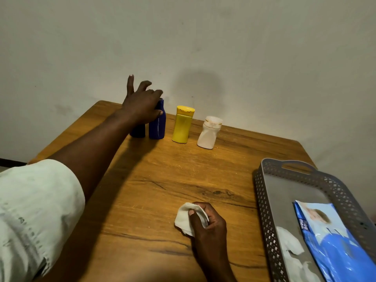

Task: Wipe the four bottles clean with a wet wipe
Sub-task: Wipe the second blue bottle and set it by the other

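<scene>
Head view: left hand [140,106] grasped the blue bottle [157,124], just left of the yellow bottle [182,124]. Right hand [207,220] clenched a wet wipe [184,217], nearer than that bottle.

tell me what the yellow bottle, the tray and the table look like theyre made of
Yellow bottle: probably plastic, smooth with a soft sheen. Tray: grey moulded plastic, judging by its lattice wall. Table: wood or wood-look laminate, grain and knots visible.
</scene>
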A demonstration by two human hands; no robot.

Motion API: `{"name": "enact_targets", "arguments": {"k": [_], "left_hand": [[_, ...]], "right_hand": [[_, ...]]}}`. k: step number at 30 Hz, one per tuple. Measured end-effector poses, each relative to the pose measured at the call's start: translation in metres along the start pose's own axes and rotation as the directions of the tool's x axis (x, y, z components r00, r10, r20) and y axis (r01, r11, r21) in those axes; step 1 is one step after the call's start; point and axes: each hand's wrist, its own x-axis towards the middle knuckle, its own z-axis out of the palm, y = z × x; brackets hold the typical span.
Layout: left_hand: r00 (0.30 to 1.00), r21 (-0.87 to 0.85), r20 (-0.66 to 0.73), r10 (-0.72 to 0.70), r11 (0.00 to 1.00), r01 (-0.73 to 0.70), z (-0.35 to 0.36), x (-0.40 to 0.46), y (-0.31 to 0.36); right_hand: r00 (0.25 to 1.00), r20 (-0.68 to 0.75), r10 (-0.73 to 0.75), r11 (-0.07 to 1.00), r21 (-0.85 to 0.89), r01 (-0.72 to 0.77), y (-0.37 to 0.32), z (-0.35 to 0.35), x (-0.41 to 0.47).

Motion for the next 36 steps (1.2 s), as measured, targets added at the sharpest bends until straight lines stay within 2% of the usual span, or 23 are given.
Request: {"name": "enact_targets", "arguments": {"k": [4,9,12,14,17,20,22,25,28,32,36], "left_hand": [[1.0,-0.007,-0.014,-0.01,1.0,0.01,-0.001,-0.006,0.006],[0.994,-0.268,-0.038,-0.105,0.959,0.091,-0.01,-0.027,0.015],[0.979,-0.475,-0.067,-0.194,0.869,0.14,-0.016,-0.047,0.021],[0.973,-0.693,-0.021,-0.231,0.705,0.152,-0.027,-0.065,0.026],[0.972,-0.95,0.144,-0.186,0.249,0.188,-0.049,-0.102,0.04],[0.965,-0.95,0.243,-0.101,-0.228,0.215,-0.06,-0.144,0.053],[0.954,-0.881,0.287,-0.082,-0.415,0.229,-0.056,-0.168,0.061],[0.921,-0.8,0.374,-0.111,-0.54,0.26,-0.048,-0.203,0.084],[0.859,-0.698,0.499,-0.116,-0.641,0.32,-0.031,-0.23,0.108],[0.786,-0.619,0.612,-0.09,-0.673,0.405,-0.015,-0.249,0.132],[0.738,-0.5,0.675,0.009,-0.73,0.466,-0.005,-0.262,0.14]], "right_hand": [[1.0,0.011,-0.014,0.999,0.042,0.013,-0.004,0.001,-0.001],[1.0,0.004,-0.028,0.999,0.029,0.028,-0.004,0.0,0.0],[1.0,-0.006,-0.016,0.999,0.048,0.016,-0.001,0.003,0.002],[1.0,-0.004,-0.027,0.998,0.051,0.027,-0.002,0.005,0.001],[1.0,-0.013,-0.008,0.994,0.112,0.01,-0.003,0.004,0.0],[0.999,-0.023,0.033,0.98,0.195,-0.028,-0.006,0.002,-0.002],[0.997,-0.058,0.055,0.969,0.245,-0.039,-0.008,0.001,-0.001],[0.988,-0.079,0.135,0.932,0.349,-0.1,-0.011,-0.005,-0.003],[0.971,-0.092,0.22,0.872,0.464,-0.153,-0.013,-0.013,-0.007],[0.96,-0.112,0.256,0.817,0.556,-0.153,-0.006,-0.022,-0.015],[0.955,-0.144,0.258,0.839,0.523,-0.147,-0.001,-0.026,-0.027]]}}
